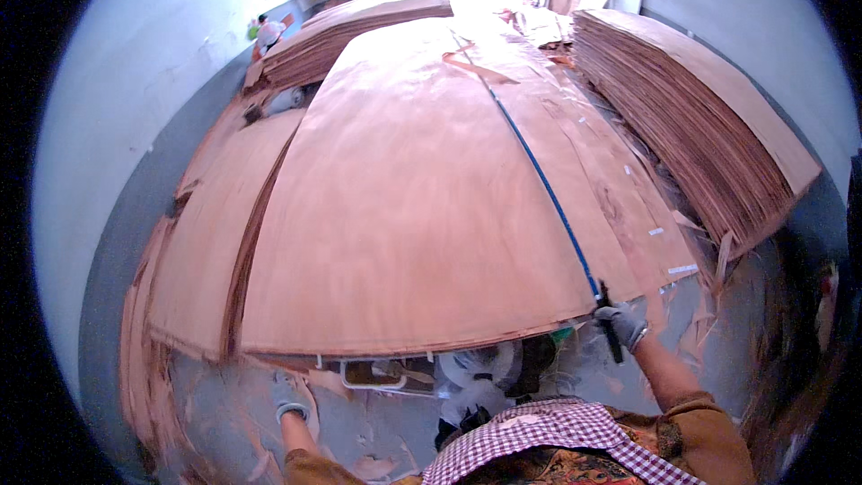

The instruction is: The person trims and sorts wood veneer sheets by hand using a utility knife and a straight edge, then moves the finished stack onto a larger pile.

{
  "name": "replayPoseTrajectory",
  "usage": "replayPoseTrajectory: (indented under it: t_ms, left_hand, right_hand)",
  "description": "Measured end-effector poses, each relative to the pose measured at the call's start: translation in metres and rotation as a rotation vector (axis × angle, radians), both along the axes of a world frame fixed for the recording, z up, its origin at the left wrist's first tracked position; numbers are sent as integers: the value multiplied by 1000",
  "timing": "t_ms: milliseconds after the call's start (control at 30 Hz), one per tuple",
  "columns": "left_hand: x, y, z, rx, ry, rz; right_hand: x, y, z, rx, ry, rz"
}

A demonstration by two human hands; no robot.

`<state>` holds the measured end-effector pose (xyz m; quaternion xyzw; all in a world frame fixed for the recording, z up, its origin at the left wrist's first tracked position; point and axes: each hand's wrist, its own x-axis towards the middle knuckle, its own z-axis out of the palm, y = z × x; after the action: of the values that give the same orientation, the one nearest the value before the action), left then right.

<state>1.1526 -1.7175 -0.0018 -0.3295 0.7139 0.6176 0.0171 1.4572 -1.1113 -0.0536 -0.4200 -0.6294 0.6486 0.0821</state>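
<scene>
A broad stack of thin wood veneer sheets (404, 216) lies in front of me. Across its right part runs a long, thin blue strip (543, 175), straight and reaching from near the far end to the front edge. At that near end my right hand (624, 323), in a grey glove, is closed around a dark, long-handled tool (613, 341); its exact kind is unclear. My left hand (292, 398), also gloved, hangs low in front of the stack's near left edge. Its fingers are blurred, and I see nothing held in it.
Tall veneer stacks stand at the right (691, 117) and far left (359, 27). A lower stack (215, 224) lies close on the left. Torn veneer scraps (700, 319) litter the floor. A white metal frame (373, 384) juts out below the front edge. Another person (269, 31) is far left.
</scene>
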Motion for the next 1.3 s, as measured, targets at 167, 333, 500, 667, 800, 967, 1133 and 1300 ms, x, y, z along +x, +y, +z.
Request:
replayPoseTrajectory:
  t_ms: [167, 333, 500, 667, 800, 967, 1133, 1300]
  left_hand:
    - [-141, -202, -93, -509, 268, -16]
    - [-204, -186, -100, -919, 27, -214]
    - [-211, -173, -81, -938, -72, -341]
    - [-226, -186, -78, -714, 206, -340]
    - [-227, -147, -26, -928, 279, -445]
    - [-213, -71, 46, -782, 602, -822]
    - [-168, 72, 81, -563, 746, -1126]
    - [-123, 182, 67, -755, 943, -1366]
  right_hand:
    - [-3, -101, 65, -34, 62, -152]
    - [12, -170, 109, -118, 111, -405]
    - [35, -187, 99, -190, 208, -436]
    - [47, -206, 78, -389, 343, -385]
    - [47, -246, 67, -572, 457, -387]
    - [33, -279, 63, -517, 354, -331]
    - [29, -289, 95, -426, 341, -353]
    - [34, -290, 116, -80, 128, -301]
